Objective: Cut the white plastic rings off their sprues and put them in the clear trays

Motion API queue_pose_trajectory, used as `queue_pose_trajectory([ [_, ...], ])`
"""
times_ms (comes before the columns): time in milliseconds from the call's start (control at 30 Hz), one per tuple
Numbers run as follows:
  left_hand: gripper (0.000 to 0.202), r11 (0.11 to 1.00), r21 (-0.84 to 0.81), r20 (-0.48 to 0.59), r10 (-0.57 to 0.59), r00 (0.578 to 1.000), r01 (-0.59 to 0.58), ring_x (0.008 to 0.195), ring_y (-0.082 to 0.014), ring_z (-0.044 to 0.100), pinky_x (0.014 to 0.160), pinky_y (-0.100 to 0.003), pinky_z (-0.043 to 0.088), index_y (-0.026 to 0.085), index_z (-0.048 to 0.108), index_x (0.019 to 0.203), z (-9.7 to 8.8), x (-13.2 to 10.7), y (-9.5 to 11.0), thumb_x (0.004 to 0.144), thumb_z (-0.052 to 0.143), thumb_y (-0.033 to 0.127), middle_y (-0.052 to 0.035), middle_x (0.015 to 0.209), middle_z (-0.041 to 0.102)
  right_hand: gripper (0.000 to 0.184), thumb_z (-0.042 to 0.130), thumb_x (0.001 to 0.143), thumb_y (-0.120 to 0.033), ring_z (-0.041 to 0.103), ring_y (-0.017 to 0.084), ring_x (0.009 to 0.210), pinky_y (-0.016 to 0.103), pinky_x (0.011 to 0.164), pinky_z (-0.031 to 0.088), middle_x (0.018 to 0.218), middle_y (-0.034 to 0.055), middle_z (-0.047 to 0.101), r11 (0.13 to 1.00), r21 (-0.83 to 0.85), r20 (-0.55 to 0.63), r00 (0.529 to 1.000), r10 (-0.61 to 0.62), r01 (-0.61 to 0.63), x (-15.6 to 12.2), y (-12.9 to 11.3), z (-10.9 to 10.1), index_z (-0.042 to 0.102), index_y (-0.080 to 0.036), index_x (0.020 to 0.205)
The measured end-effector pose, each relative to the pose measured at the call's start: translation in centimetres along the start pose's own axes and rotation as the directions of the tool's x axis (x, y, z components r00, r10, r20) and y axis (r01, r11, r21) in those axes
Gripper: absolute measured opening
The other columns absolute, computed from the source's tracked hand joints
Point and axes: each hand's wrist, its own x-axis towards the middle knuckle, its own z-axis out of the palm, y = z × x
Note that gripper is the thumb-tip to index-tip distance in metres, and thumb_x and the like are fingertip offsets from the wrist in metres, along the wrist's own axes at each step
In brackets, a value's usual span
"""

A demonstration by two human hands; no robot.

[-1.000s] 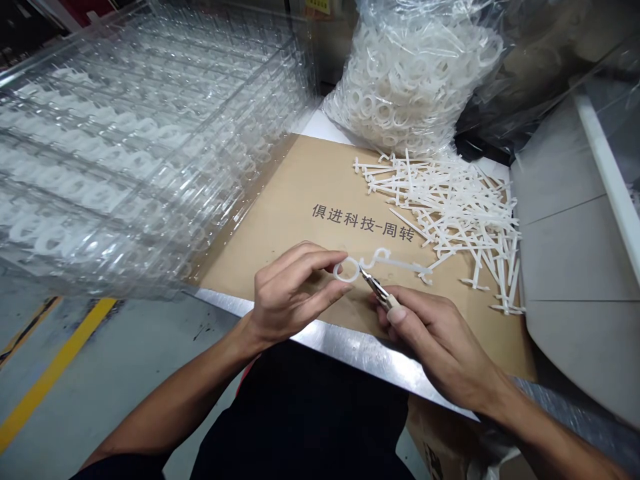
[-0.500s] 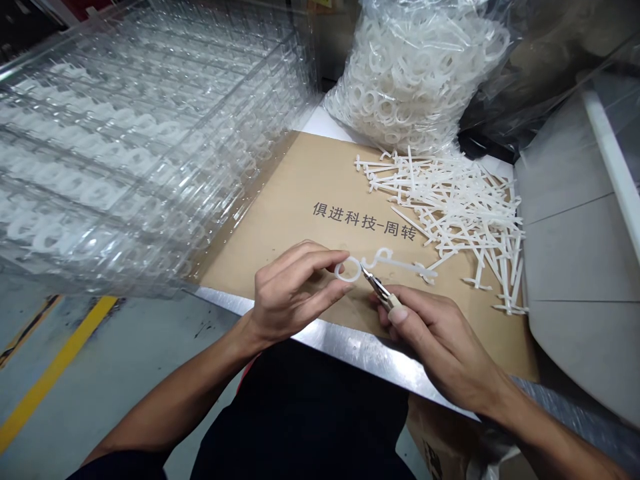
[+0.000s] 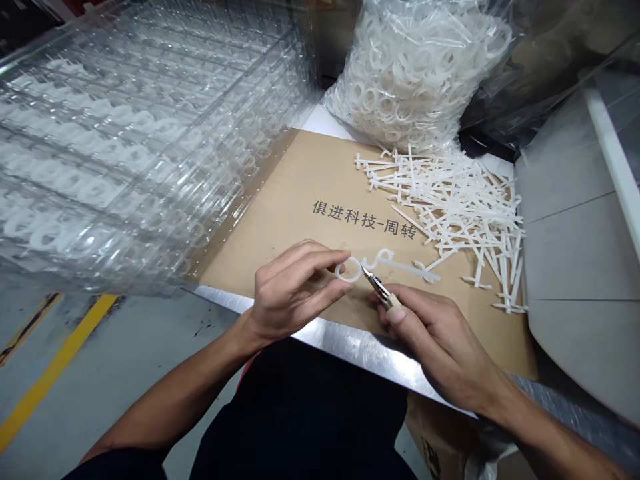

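Between the thumb and fingers of my left hand (image 3: 295,290) is a translucent white plastic ring (image 3: 349,269). My right hand (image 3: 430,333) is wrapped around a pair of nippers (image 3: 380,288) with pale handles. The nippers' tips touch the right side of the ring, where a curled plastic sprue (image 3: 400,265) extends to the right. Whether the sprue is still joined to the ring at the tips I cannot tell. Both hands hover over a brown cardboard sheet (image 3: 280,207) with printed dark characters.
A heap of white plastic sprues (image 3: 450,200) lies on the cardboard's right side. Behind it stands a clear bag of rings (image 3: 405,80). Stacked clear trays (image 3: 125,133) of white rings fill the left. A grey panel (image 3: 575,267) borders the right; the metal table edge (image 3: 345,340) runs in front.
Almost nothing differs. The sprue's far right end has shifted very slightly to the right; both hands, the ring and the nippers stay nearly in place.
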Motion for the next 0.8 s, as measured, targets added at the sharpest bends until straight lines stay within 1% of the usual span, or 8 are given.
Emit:
queue_pose_trajectory([
  [167, 0.044, 1.0, -0.018, 0.002, 0.026, 1.0, -0.026, 0.085, -0.016, 0.071, 0.077, -0.03, 0.06, 0.017, 0.07, 0.128, 0.1, 0.0, -0.2, 0.086, 0.082, 0.014, -0.0067, 0.095, 0.075, 0.031, 0.039, 0.11, -0.034, 0.056, 0.017, 0.069, 0.031, 0.065, 0.04, 0.077, 0.0011, 0.061, 0.996, -0.085, -0.006, 1.0, -0.019, 0.018, -0.1, 0.0, 0.2, 0.06, -0.02, 0.093],
  [267, 0.042, 0.999, -0.022, -0.003, 0.042, 0.999, -0.042, 0.084, -0.0155, 0.071, 0.076, -0.029, 0.059, 0.016, 0.07, 0.127, 0.1, 0.1, -0.3, 0.086, 0.082, 0.016, -0.0068, 0.093, 0.075, 0.033, 0.037, 0.11, -0.034, 0.053, 0.017, 0.066, 0.032, 0.064, 0.039, 0.075, 0.0012, 0.058, 0.992, -0.124, -0.002, 1.0, -0.013, 0.013, -0.2, 0.1, 0.4, 0.056, -0.02, 0.086],
  [333, 0.04, 0.999, -0.028, 0.0, 0.046, 0.999, -0.046, 0.084, -0.0149, 0.071, 0.075, -0.028, 0.059, 0.015, 0.071, 0.125, 0.2, 0.2, -0.3, 0.087, 0.082, 0.017, -0.007, 0.093, 0.075, 0.035, 0.035, 0.11, -0.035, 0.05, 0.017, 0.064, 0.033, 0.063, 0.038, 0.073, 0.0011, 0.056, 0.99, -0.137, -0.006, 1.0, 0.007, -0.008, -0.2, 0.1, 0.5, 0.054, -0.021, 0.083],
  [400, 0.037, 0.999, -0.026, 0.009, 0.034, 0.999, -0.034, 0.083, -0.0144, 0.071, 0.075, -0.026, 0.059, 0.015, 0.071, 0.123, 0.2, 0.2, -0.3, 0.087, 0.082, 0.017, -0.0068, 0.092, 0.075, 0.037, 0.035, 0.11, -0.038, 0.05, 0.018, 0.063, 0.033, 0.062, 0.038, 0.072, 0.0011, 0.055, 0.991, -0.126, -0.006, 0.999, 0.045, -0.046, 0.0, 0.3, 0.5, 0.056, -0.02, 0.085],
  [500, 0.034, 1.0, -0.01, -0.005, 0.0, 1.0, 0.0, 0.083, -0.014, 0.071, 0.074, -0.025, 0.058, 0.015, 0.073, 0.118, 0.1, 0.2, -0.2, 0.086, 0.083, 0.017, -0.0059, 0.092, 0.075, 0.042, 0.034, 0.112, -0.045, 0.05, 0.017, 0.064, 0.032, 0.062, 0.038, 0.071, 0.0002, 0.055, 0.994, -0.053, -0.02, 0.995, 0.1, -0.101, 0.3, 0.5, 0.4, 0.058, -0.02, 0.087],
  [633, 0.033, 0.999, -0.036, -0.045, -0.041, 0.998, 0.039, 0.08, -0.0135, 0.07, 0.072, -0.025, 0.058, 0.014, 0.073, 0.115, 0.2, 0.2, -0.3, 0.084, 0.084, 0.016, -0.0047, 0.088, 0.074, 0.049, 0.035, 0.111, -0.052, 0.047, 0.015, 0.063, 0.031, 0.06, 0.036, 0.069, -0.0015, 0.052, 0.987, 0.064, -0.038, 0.988, 0.149, -0.146, 0.4, 1.0, 0.3, 0.054, -0.021, 0.078],
  [700, 0.034, 0.998, -0.043, -0.071, -0.047, 0.996, 0.044, 0.08, -0.0135, 0.07, 0.071, -0.025, 0.059, 0.014, 0.073, 0.115, 0.2, 0.2, -0.3, 0.084, 0.084, 0.016, -0.0047, 0.088, 0.073, 0.048, 0.037, 0.111, -0.054, 0.047, 0.015, 0.063, 0.03, 0.059, 0.037, 0.068, -0.0019, 0.052, 0.974, 0.153, -0.05, 0.984, 0.174, -0.165, 0.3, 1.3, 0.4, 0.057, -0.021, 0.082],
  [800, 0.034, 0.998, -0.047, -0.096, -0.051, 0.994, 0.047, 0.08, -0.0137, 0.07, 0.07, -0.024, 0.06, 0.015, 0.073, 0.117, 0.3, 0.2, -0.3, 0.084, 0.084, 0.016, -0.0049, 0.089, 0.073, 0.045, 0.038, 0.11, -0.056, 0.055, 0.017, 0.07, 0.03, 0.065, 0.044, 0.077, 0.0003, 0.06, 0.949, 0.282, -0.119, 0.976, 0.183, -0.143, 0.1, 1.9, 0.5, 0.063, -0.022, 0.095],
])
